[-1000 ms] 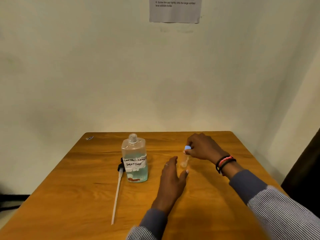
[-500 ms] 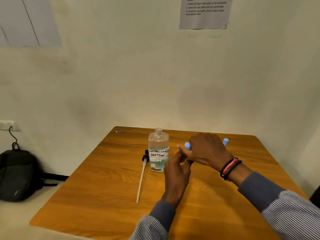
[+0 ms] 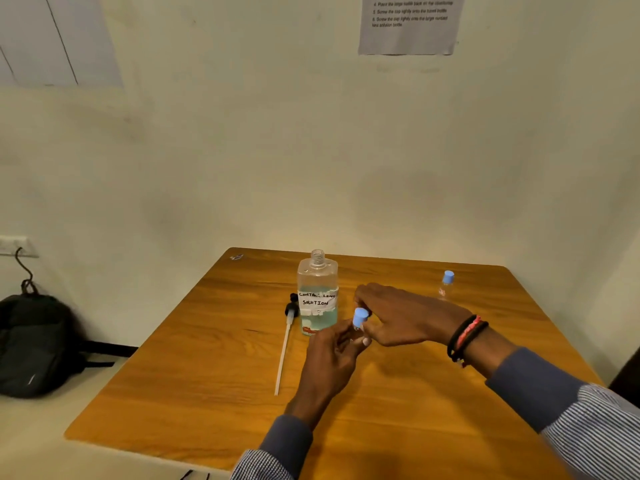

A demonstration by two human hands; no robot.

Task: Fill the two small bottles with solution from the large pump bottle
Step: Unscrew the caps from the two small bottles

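The large clear bottle (image 3: 317, 292) stands open-necked on the wooden table (image 3: 214, 393), partly filled with pale blue solution and labelled by hand. Its black pump with a long white tube (image 3: 285, 344) lies flat to its left. My left hand (image 3: 332, 355) holds a small clear bottle, mostly hidden by the fingers, just right of the large bottle. My right hand (image 3: 398, 315) pinches that bottle's blue cap (image 3: 359, 317). A second small bottle with a blue cap (image 3: 446, 285) stands at the back right of the table.
A black backpack (image 3: 33, 344) sits on the floor left of the table. A printed instruction sheet (image 3: 410, 24) hangs on the wall. The wall runs close behind the table's far edge.
Both hands have closed on the small bottle: the left now grips its body, the right stays on the cap. The view shifted, which brought the second small bottle and the backpack into sight.
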